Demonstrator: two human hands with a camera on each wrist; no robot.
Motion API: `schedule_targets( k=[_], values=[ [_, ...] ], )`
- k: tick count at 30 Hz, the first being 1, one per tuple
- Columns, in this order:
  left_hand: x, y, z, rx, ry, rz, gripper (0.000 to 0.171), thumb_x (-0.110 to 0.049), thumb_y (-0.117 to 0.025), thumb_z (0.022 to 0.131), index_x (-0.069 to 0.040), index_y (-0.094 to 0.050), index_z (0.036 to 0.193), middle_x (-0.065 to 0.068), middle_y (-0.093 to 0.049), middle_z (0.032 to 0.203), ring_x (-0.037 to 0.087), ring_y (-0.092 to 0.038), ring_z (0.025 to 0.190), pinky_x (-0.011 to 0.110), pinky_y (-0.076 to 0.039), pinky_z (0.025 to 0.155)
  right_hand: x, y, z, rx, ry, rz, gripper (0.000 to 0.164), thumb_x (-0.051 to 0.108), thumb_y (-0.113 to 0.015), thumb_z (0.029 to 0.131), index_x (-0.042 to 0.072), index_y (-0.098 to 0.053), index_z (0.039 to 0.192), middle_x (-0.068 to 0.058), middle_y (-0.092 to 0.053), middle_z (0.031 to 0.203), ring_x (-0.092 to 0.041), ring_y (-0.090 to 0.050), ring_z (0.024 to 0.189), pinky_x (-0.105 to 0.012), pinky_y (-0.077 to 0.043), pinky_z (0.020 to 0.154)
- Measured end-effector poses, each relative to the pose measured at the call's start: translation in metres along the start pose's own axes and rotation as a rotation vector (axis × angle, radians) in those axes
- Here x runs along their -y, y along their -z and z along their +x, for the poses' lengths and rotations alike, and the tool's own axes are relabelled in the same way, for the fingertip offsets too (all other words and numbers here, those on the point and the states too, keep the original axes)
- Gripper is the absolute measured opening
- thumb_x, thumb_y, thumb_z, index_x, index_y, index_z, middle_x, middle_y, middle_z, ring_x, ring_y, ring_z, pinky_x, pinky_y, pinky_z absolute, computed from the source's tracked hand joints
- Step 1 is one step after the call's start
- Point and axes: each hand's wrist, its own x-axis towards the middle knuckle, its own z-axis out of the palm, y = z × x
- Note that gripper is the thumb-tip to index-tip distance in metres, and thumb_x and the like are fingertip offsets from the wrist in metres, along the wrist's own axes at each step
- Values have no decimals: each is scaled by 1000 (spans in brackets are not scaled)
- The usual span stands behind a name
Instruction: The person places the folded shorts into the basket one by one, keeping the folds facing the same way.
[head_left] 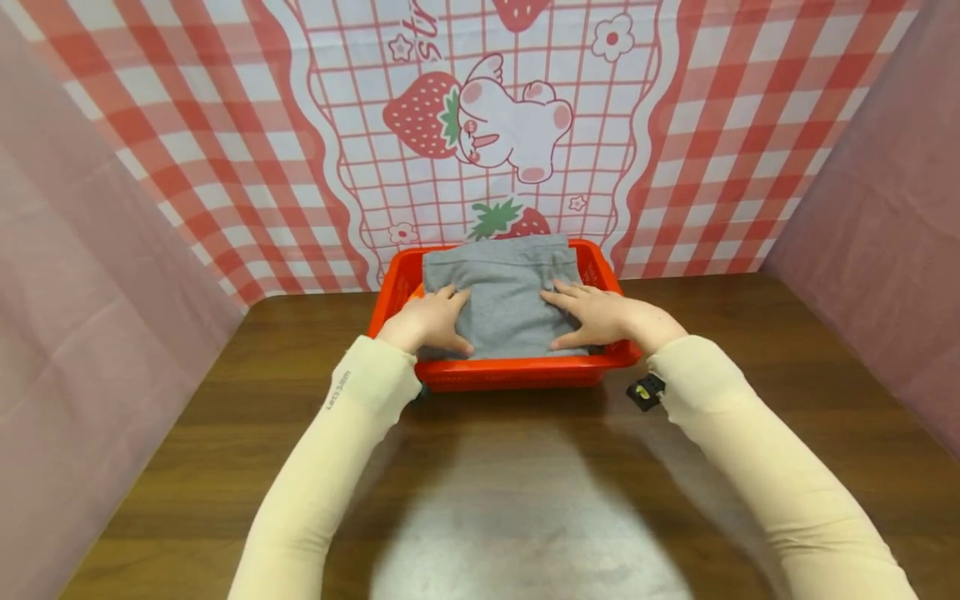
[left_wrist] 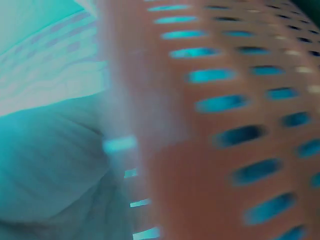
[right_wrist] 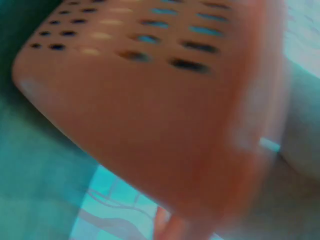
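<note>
A folded grey piece of fabric, perhaps a garment, lies in a red plastic basket. My left hand rests on the fabric's left side, fingers spread and fairly straight. On the right side, my right hand lies over the fabric in the same way, its fingers pointing inward. Both wrists pass over the basket's rim. In the left wrist view the slotted basket wall fills much of the picture, blurred. The right wrist view likewise shows the basket's outer wall close up.
The basket stands at the back of a brown wooden table, close to a red-and-white checked cloth backdrop with strawberry prints. Pink cloth hangs at both sides. A small black device sits under my right wrist.
</note>
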Motion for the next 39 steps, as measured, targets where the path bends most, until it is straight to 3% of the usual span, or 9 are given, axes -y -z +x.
schedule_targets(
  k=[6,11,17,22,25,32,39],
  values=[
    [1,17,4,29,-21,-52,83,-41,-65,81,-9,-22,145,14,-18,150,30,-21,136,48,-22,108,1,21,-2,118,-6,52,79,40,-61,84,10,-21,145,-20,-15,149,-39,-17,135,-54,-19,106],
    [4,27,13,36,-43,-134,75,-40,-57,87,-10,-20,145,13,-17,150,28,-16,138,45,-21,109,3,37,2,150,-24,67,64,30,-56,89,10,-29,143,-20,-28,145,-36,-28,132,-53,-24,105],
    [8,31,22,4,-50,-220,64,-37,-48,92,-10,-22,145,12,-19,150,27,-17,138,44,-22,108,2,47,15,59,11,74,45,16,-46,93,6,-40,137,-21,-37,139,-36,-35,128,-52,-29,102],
    [3,30,27,-20,-37,-251,64,-34,-48,92,-11,-22,145,12,-14,151,28,-15,138,44,-21,109,-2,47,29,-98,-4,123,45,12,-43,93,8,-39,137,-18,-35,141,-34,-30,131,-51,-25,105],
    [3,29,31,-44,-10,-279,65,-34,-49,92,-12,-20,145,11,-8,152,30,-13,138,45,-20,109,-5,45,36,-150,-13,126,46,12,-42,93,7,-36,139,-20,-31,144,-36,-27,132,-51,-22,106],
    [5,29,41,-57,1,-306,65,-30,-49,92,-11,-18,146,10,-7,153,26,-10,139,41,-16,111,-10,42,52,-108,-66,107,49,10,-35,95,10,-27,143,-19,-19,148,-36,-19,135,-51,-19,108],
    [8,28,50,-50,-24,-253,60,-26,-45,93,-9,-21,145,11,-17,151,24,-16,138,38,-17,111,-5,43,65,-94,-68,55,50,7,-35,92,5,-30,142,-22,-27,144,-36,-23,134,-48,-19,108]
  ],
)
